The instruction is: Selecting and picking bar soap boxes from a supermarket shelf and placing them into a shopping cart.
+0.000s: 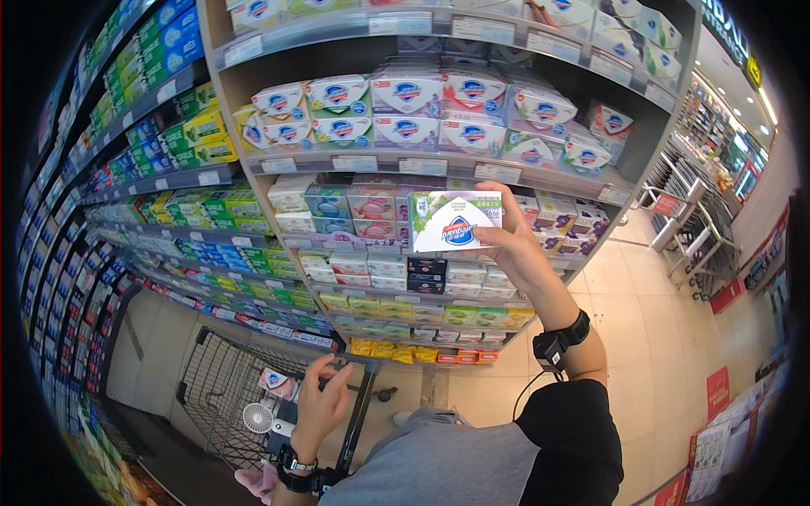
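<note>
My right hand is raised before the shelves and grips a Safeguard soap box by its right end, thumb across the front. The box is white with green leaf print and purple edges, and its logo appears upside down. Lower left, my left hand hovers above the shopping cart near its handle, fingers apart and nothing visible in them. Inside the cart lie a red-and-white soap box, a small white fan and a white item partly hidden by my left wrist.
Stacked Safeguard boxes fill the shelf above my right hand. Toothpaste boxes line the shelves on the left. A shelf side panel borders the tiled floor. Metal carts stand farther right, and a pink cloth is at lower left.
</note>
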Available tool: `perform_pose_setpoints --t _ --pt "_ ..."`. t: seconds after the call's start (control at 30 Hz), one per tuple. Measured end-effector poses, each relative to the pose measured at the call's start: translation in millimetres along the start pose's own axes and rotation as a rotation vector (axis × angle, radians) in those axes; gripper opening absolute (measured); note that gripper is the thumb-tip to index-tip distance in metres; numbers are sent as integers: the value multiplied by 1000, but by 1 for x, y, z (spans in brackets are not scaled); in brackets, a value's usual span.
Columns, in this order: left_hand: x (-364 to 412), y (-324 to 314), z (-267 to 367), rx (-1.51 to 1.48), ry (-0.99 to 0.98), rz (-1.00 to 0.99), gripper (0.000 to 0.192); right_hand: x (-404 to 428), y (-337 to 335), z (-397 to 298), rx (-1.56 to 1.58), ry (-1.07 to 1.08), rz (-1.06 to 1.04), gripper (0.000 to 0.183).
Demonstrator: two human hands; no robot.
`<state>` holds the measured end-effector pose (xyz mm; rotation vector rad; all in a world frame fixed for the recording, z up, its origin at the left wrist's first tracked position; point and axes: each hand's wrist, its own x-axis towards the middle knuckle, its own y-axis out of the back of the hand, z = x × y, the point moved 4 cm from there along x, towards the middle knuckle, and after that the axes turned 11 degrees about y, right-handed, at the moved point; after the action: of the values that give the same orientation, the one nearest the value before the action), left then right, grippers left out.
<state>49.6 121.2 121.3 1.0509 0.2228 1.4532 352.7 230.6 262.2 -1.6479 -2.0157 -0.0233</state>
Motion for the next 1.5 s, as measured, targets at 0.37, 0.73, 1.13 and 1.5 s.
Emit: perform_pose_setpoints --t 0.37,0.73,1.13,1.5 --pt "-71 -71 -89 -22 249 -450 23 -38 44 -38 -40 277 232 72" --pt "-92 -68 -92 -216 523 -443 21 -64 76 -66 -231 310 340 49" --pt "-97 -63 -109 -266 553 -357 20 -44 40 -137 -1376 892 333 43" --pt "-97 -48 -109 -238 560 -272 19 2 12 -162 -1739 1189 323 43"
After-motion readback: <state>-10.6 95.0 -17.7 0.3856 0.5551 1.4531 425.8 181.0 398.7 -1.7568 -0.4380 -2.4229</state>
